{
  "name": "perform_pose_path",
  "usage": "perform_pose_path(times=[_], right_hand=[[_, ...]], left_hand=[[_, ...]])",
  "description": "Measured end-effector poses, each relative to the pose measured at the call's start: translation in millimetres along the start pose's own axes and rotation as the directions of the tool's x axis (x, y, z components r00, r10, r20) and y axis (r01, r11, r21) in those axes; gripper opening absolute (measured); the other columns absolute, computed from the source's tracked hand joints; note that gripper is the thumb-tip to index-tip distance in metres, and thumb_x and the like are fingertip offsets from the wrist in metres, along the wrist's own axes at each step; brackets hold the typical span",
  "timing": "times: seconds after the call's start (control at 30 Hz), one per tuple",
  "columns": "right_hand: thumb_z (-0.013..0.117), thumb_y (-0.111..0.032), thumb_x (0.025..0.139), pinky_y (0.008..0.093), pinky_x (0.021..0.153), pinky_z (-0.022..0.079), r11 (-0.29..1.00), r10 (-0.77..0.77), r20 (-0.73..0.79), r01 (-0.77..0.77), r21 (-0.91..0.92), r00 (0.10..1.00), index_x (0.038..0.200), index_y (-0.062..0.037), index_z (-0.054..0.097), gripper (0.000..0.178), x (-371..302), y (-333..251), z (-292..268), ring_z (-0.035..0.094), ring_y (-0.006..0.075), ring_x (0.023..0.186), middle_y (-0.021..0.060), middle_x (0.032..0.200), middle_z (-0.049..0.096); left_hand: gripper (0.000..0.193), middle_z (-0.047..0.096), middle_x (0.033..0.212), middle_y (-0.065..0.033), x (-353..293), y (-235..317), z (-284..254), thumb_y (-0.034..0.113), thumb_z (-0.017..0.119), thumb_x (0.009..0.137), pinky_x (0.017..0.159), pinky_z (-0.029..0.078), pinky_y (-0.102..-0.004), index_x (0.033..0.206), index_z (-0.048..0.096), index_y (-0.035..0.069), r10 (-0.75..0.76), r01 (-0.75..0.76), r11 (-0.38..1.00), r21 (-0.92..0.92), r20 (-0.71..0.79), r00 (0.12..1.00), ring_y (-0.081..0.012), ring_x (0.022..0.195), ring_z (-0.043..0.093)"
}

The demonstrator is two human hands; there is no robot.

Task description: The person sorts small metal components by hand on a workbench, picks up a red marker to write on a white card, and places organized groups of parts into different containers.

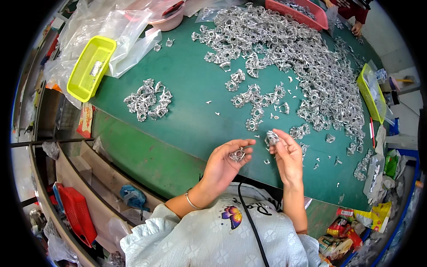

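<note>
Right now the left hand (pixel 222 164) has its grip pinched on a small silver metal part (pixel 237 154), and the right hand (pixel 287 155) has its grip clamped on another silver part (pixel 271 138), both above the green counter (pixel 187 89); a big heap of parts (pixel 302 58) lies beyond, a smaller pile (pixel 148 100) left, near a yellow basket (pixel 91 67)

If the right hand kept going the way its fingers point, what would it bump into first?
Probably the small cluster of silver metal pieces on the green table just beyond the right hand; depth is hard to judge.
</note>
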State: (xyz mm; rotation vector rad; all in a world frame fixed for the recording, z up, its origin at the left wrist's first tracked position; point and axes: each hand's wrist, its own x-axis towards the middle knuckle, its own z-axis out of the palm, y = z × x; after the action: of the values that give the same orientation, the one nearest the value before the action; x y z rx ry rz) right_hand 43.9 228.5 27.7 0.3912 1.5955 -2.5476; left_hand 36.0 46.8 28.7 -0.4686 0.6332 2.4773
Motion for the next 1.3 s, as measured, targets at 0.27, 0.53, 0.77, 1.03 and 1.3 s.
perform_pose_path(times=[0.27,0.53,0.77,1.03,1.3], right_hand=[[0.060,0.009,0.076,0.0263,0.080,0.043,0.990,-0.117,0.046,0.120,-0.073,0.992,0.119,0.0048,0.051,0.044,-30,-20,18,0.054,0.0135,0.091,0.0073,0.097,0.058],[0.064,0.011,0.073,0.0253,0.078,0.044,0.843,-0.287,0.182,0.338,-0.417,0.940,0.121,0.0051,0.050,0.051,-38,-27,21,0.054,0.0139,0.089,0.0081,0.098,0.055],[0.053,0.005,0.083,0.0240,0.075,0.044,0.885,-0.357,0.005,0.339,-0.319,0.934,0.116,0.0035,0.053,0.033,-23,-22,21,0.055,0.0135,0.085,0.0087,0.099,0.056],[0.070,-0.004,0.068,0.0348,0.081,0.040,0.114,-0.376,0.339,0.407,-0.906,0.862,0.111,-0.0068,0.058,0.045,31,-3,29,0.048,0.0279,0.088,0.0117,0.103,0.052],[0.058,-0.011,0.087,0.0243,0.067,0.044,0.947,-0.044,-0.065,0.021,-0.322,0.997,0.090,-0.0012,0.062,0.011,21,5,11,0.054,0.0100,0.070,0.0026,0.086,0.062]], left_hand=[[0.048,0.053,0.101,-0.0060,-11,2,32,-0.001,0.063,0.078,0.065,0.044,-0.0222,0.123,0.048,0.004,0.095,-0.192,0.805,0.561,0.198,0.976,-0.0075,0.072,0.052],[0.046,0.052,0.096,-0.0021,-9,-1,35,-0.003,0.070,0.071,0.065,0.044,-0.0210,0.114,0.056,0.002,0.217,-0.416,0.571,0.708,0.359,0.908,-0.0063,0.073,0.050],[0.040,0.055,0.081,-0.0035,-13,3,37,0.009,0.067,0.078,0.065,0.045,-0.0215,0.114,0.053,-0.001,0.208,-0.290,0.681,0.672,0.202,0.957,-0.0100,0.076,0.056],[0.048,0.051,0.070,-0.0151,-4,11,-2,0.046,0.038,0.092,0.039,0.031,-0.0245,0.110,0.045,0.002,-0.267,0.309,0.951,-0.013,0.473,0.840,-0.0134,0.043,0.041],[0.025,0.059,0.078,-0.0129,-3,3,-21,0.026,0.048,0.093,0.039,0.034,-0.0228,0.095,0.057,0.003,-0.167,0.165,0.986,0.026,0.177,0.970,-0.0137,0.044,0.047]])
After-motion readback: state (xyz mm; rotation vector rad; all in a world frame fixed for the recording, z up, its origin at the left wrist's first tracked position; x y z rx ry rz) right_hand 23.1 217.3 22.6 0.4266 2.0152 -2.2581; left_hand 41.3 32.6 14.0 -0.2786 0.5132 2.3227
